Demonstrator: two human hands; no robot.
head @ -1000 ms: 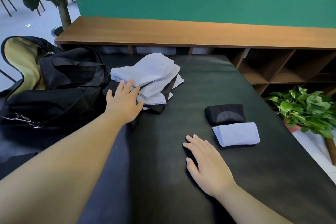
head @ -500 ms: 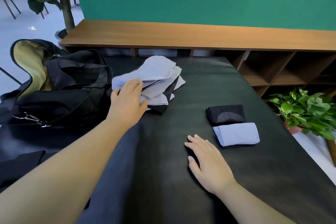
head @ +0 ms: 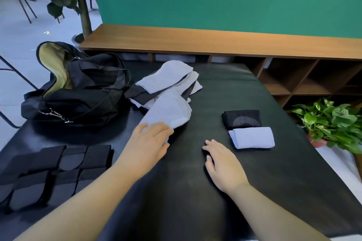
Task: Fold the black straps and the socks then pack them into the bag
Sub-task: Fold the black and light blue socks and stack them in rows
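1. Head view: the left hand (head: 148, 141) lay on the near end of a light grey sock (head: 168, 111), fingers nearly straight and close together on the fabric; whether the thumb pinched underneath could not be told.
2. That sock reached from the sock pile (head: 166, 84) toward the person.
3. The right hand (head: 221, 160) rested flat on the black table (head: 254, 191), fingers relaxed and slightly apart.
4. A folded black sock (head: 242, 118) and a folded grey sock (head: 252, 137) touched each other, just beyond the right hand.
5. The open bag (head: 78, 88) sat far left; the black straps (head: 54, 166) lay near left.
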